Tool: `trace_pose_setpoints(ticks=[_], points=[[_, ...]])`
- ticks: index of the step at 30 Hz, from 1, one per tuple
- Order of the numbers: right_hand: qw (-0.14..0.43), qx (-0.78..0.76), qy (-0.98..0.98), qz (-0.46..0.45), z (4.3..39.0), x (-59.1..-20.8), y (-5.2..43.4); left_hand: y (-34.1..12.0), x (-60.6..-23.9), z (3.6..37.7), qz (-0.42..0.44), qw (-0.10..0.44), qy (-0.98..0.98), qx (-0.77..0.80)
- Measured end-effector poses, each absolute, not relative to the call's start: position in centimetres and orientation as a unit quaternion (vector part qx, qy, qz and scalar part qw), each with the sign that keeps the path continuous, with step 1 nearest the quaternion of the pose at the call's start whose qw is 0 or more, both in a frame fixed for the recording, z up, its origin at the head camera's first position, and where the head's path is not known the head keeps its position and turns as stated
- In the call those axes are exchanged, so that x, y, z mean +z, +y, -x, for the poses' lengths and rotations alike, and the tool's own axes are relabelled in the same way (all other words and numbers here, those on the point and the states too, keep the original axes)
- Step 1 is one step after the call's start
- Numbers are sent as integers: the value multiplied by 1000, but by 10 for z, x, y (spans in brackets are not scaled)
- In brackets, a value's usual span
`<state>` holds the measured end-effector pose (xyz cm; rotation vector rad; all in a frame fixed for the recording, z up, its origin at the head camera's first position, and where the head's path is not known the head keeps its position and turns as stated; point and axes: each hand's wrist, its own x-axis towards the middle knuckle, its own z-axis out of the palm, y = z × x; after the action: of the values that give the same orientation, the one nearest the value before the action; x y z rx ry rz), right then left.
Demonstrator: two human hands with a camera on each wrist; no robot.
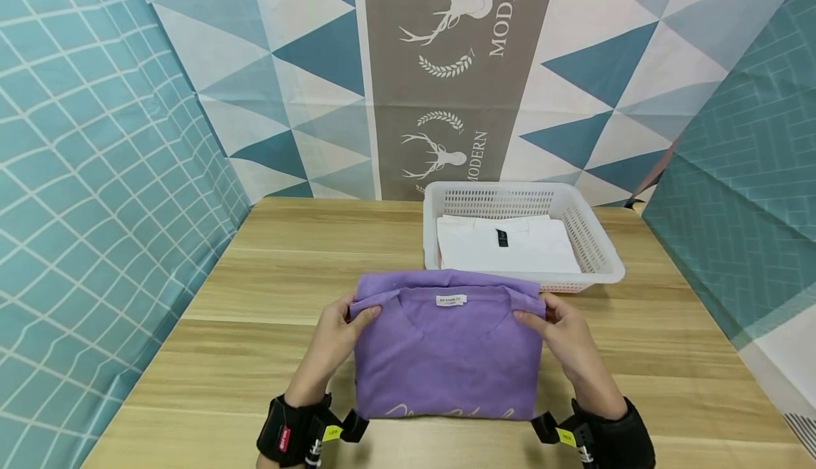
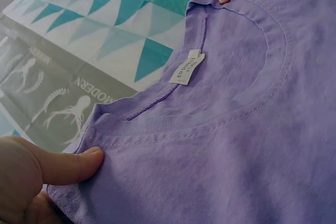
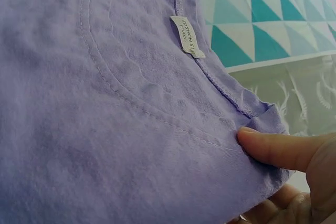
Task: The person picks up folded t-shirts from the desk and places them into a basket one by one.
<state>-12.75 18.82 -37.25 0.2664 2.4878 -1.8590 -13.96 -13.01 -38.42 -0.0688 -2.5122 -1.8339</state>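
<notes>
A folded purple T-shirt point(image 1: 446, 356) with a white neck label point(image 1: 451, 300) is held just above the wooden table point(image 1: 268, 278), collar away from me. My left hand point(image 1: 341, 331) pinches its left shoulder corner, thumb on top of the cloth point(image 2: 73, 166). My right hand point(image 1: 557, 331) pinches the right shoulder corner the same way, thumb point(image 3: 273, 148) on the fabric point(image 3: 105, 103). The collar and label point(image 2: 186, 67) show close in both wrist views. Pale lettering runs along the shirt's near edge.
A white plastic basket point(image 1: 599, 249) stands on the table just behind the shirt, to the right, with a folded white garment point(image 1: 510, 246) inside. Patterned fabric walls enclose the table at the back and both sides. Black wrist straps point(image 1: 293, 430) sit on both forearms.
</notes>
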Motion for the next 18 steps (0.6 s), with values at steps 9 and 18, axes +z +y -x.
trace_pose_setpoints(ticks=[9,18], points=[[-21,-584,810,-53,126,-362,194,-126,-374,140,21,32,-806,-591],[-56,-595,802,-22,123,-352,197,-124,-361,141,33,53,-798,-599]])
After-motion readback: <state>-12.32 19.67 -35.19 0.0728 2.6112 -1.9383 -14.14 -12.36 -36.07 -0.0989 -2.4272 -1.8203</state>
